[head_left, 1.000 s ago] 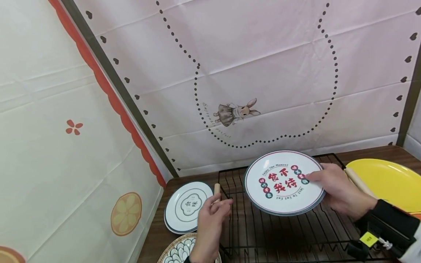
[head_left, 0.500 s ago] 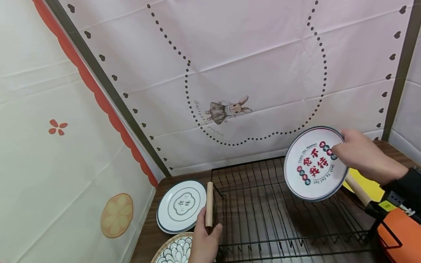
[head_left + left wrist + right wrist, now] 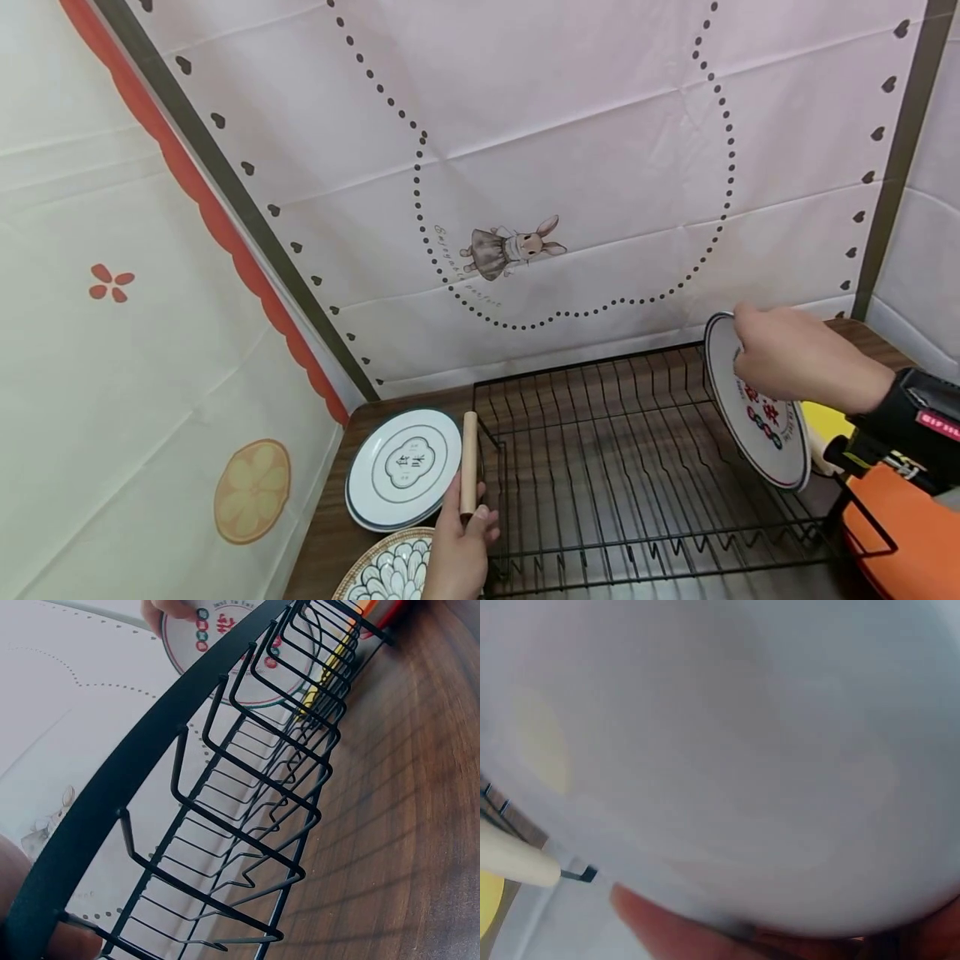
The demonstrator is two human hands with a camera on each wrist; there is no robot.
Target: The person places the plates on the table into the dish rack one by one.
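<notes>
Swung from flat over the middle of the black wire dish rack (image 3: 637, 467) to nearly upright at the rack's right end, the round white plate with red lettering (image 3: 761, 417) is pinched at its upper rim by the right hand (image 3: 795, 362). The left hand (image 3: 459, 550) is curled round the rack's left wooden handle (image 3: 468, 462), steadying it. Left of the rack, a white plate with a dark rim (image 3: 401, 467) and a patterned plate (image 3: 390, 575) lie on the brown wooden table (image 3: 322, 542). Slotting appears under way; next, the plate's lower edge likely needs lowering between two wires.
</notes>
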